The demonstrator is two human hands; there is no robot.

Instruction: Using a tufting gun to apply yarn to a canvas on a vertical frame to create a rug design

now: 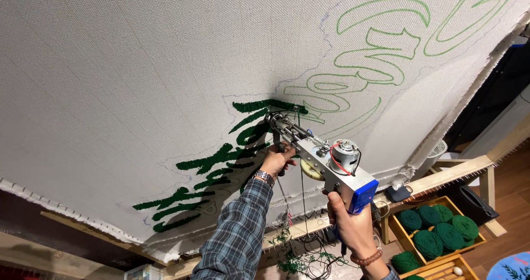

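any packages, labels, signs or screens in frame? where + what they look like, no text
No packages, labels or screens.
Sign-like outlines: upper right of the stretched white cloth, looping light green line drawing.
Tufted strokes: cloth centre to lower left, solid dark green.
Wooden crates: lower right, open, holding dark green yarn balls.
Tufting gun: silver with blue grip, held by left hand and right hand.

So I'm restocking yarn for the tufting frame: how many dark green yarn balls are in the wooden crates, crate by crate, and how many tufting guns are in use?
Upper wooden crate: 7 dark green yarn balls
Lower wooden crate: 1 partly visible
Tufting gun: 1, held by both hands
Total: 8 balls, 1 gun
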